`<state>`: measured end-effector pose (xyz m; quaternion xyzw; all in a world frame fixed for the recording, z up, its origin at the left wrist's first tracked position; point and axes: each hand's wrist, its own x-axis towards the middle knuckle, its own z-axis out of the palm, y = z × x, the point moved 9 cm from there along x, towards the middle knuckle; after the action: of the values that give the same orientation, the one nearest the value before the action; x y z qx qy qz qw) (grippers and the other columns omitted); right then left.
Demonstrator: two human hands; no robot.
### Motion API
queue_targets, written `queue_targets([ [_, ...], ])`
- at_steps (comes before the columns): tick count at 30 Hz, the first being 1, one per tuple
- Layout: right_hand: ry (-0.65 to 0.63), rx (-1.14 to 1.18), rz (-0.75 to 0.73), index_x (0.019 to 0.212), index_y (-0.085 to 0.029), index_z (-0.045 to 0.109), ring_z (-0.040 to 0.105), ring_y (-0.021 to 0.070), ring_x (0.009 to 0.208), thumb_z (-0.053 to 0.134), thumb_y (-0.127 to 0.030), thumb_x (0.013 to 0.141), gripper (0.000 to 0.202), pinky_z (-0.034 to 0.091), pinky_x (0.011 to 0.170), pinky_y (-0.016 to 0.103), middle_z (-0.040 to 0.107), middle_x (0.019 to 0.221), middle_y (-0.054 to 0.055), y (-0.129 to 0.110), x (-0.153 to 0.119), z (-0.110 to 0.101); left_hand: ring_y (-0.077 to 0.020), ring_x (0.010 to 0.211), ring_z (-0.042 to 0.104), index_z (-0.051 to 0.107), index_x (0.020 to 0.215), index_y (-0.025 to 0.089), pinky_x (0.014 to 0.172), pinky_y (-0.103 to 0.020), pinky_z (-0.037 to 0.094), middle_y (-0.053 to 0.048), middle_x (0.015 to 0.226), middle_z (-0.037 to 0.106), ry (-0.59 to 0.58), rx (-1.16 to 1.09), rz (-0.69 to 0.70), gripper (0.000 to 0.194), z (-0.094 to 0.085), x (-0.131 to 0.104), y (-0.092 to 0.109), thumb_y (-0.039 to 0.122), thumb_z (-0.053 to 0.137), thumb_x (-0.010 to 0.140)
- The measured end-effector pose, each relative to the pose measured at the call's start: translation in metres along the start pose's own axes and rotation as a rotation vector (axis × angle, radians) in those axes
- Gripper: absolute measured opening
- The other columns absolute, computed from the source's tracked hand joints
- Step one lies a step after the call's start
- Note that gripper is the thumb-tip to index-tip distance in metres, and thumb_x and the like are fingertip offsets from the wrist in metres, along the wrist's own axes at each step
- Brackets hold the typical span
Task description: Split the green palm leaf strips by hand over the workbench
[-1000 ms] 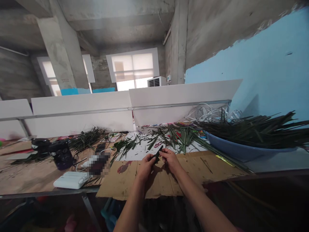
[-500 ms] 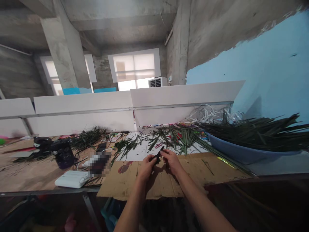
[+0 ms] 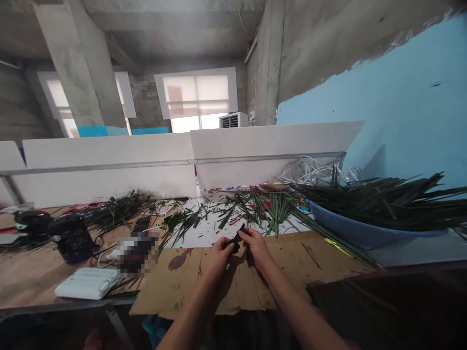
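Observation:
Between both hands is a small dark strip (image 3: 236, 242), folded or bunched at its lower end; it looks like a piece of leaf, but its make-up is too small to tell. My left hand (image 3: 221, 255) pinches its lower left side with thumb and fingers. On the other side, my right hand (image 3: 256, 247) has closed fingertips at its upper right end. Both hands hover over a brown cardboard sheet (image 3: 284, 253) at the table's front. Just beyond them lie cut green leaf strips (image 3: 275, 211) on a white surface (image 3: 207, 233).
A blue basin (image 3: 339, 226) heaped with long dark leaves (image 3: 394, 199) stands at right. At left are a white box-shaped device (image 3: 85, 283), a dark jar-like container (image 3: 71, 238) and a leaf pile (image 3: 124, 209). White partition panels (image 3: 109, 180) run along the back.
My view has turned slightly right, so the table items sit further left. Both hands keep hold of the dark strip, and its upper end sticks out less between the fingers.

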<state>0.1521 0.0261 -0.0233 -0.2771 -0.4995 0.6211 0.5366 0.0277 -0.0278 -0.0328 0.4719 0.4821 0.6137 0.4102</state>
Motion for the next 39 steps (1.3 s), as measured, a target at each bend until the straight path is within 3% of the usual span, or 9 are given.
queue_targets([
  [6,0.002,-0.07,0.03,0.066,-0.02,0.056,0.036,0.0079,0.04,0.08,-0.043,0.06,0.034,0.027,0.041,0.022,0.048,0.049,-0.007,-0.006,0.004,-0.001,-0.0146,0.057,0.052,0.063,0.069,0.018,0.054,-0.026,0.038,-0.002,0.063,0.06,-0.089,0.055,-0.067,0.03,0.01,0.011,0.011,0.045,0.076,0.066],
  [10,-0.022,-0.105,0.032,0.065,-0.018,0.059,0.041,0.0085,0.046,0.081,-0.043,0.056,0.035,0.031,0.044,0.022,0.053,0.055,-0.005,-0.019,0.02,0.003,-0.013,0.058,0.048,0.059,0.068,0.017,0.056,-0.025,0.036,0.002,0.06,0.055,-0.136,0.059,-0.047,0.035,0.013,0.028,0.029,0.048,0.075,0.068],
  [14,-0.046,-0.112,0.057,0.07,-0.017,0.063,0.041,0.0087,0.046,0.076,-0.049,0.064,0.035,0.029,0.045,0.022,0.058,0.058,-0.003,-0.025,0.045,0.002,-0.0114,0.056,0.045,0.058,0.07,0.017,0.056,-0.024,0.033,0.004,0.058,0.053,-0.207,0.031,-0.052,0.04,0.018,0.053,0.035,0.053,0.075,0.066],
  [18,-0.077,-0.12,0.094,0.068,-0.016,0.062,0.04,0.0092,0.043,0.066,-0.056,0.073,0.041,0.027,0.043,0.023,0.059,0.055,0.0,-0.021,0.069,-0.002,-0.0119,0.055,0.044,0.056,0.07,0.017,0.056,-0.025,0.034,0.003,0.058,0.051,-0.248,0.005,-0.071,0.042,0.023,0.076,0.028,0.056,0.072,0.067],
  [22,-0.129,-0.179,0.092,0.072,-0.016,0.065,0.04,0.0083,0.047,0.074,-0.045,0.069,0.03,0.029,0.046,0.022,0.059,0.061,-0.002,-0.012,0.088,-0.003,-0.0115,0.057,0.041,0.054,0.069,0.018,0.056,-0.024,0.032,0.004,0.059,0.047,-0.205,-0.01,-0.056,0.038,0.015,0.091,0.012,0.052,0.072,0.068],
  [26,-0.242,-0.232,0.156,0.074,-0.016,0.067,0.041,0.0086,0.05,0.074,-0.036,0.067,0.023,0.028,0.047,0.022,0.059,0.063,-0.001,0.004,0.097,0.008,-0.0126,0.062,0.041,0.057,0.071,0.017,0.058,-0.024,0.033,0.003,0.065,0.048,-0.151,0.078,-0.073,0.028,-0.002,0.09,0.001,0.043,0.066,0.078],
  [29,-0.258,-0.166,0.269,0.069,-0.016,0.063,0.04,0.0085,0.049,0.072,-0.035,0.068,0.021,0.028,0.048,0.022,0.056,0.057,-0.002,0.018,0.099,0.014,-0.014,0.067,0.044,0.06,0.075,0.017,0.062,-0.025,0.035,0.002,0.07,0.051,-0.159,0.127,-0.115,0.024,-0.01,0.086,-0.001,0.04,0.062,0.083],
  [35,-0.242,-0.003,0.516,0.071,-0.015,0.06,0.036,0.0063,0.043,0.071,-0.04,0.072,0.027,0.022,0.043,0.02,0.058,0.055,-0.001,0.046,0.099,0.008,-0.0146,0.071,0.044,0.059,0.076,0.018,0.065,-0.024,0.036,0.001,0.073,0.052,-0.193,0.199,-0.196,0.024,-0.009,0.091,-0.004,0.04,0.058,0.087],
  [39,-0.27,0.031,0.52,0.084,-0.014,0.066,0.04,0.0061,0.046,0.071,-0.044,0.077,0.031,0.029,0.045,0.019,0.062,0.068,0.0,0.042,0.103,0.004,-0.0151,0.071,0.044,0.058,0.076,0.019,0.065,-0.024,0.036,0.002,0.073,0.052,-0.151,0.238,-0.206,0.024,-0.01,0.099,-0.007,0.04,0.057,0.087],
])
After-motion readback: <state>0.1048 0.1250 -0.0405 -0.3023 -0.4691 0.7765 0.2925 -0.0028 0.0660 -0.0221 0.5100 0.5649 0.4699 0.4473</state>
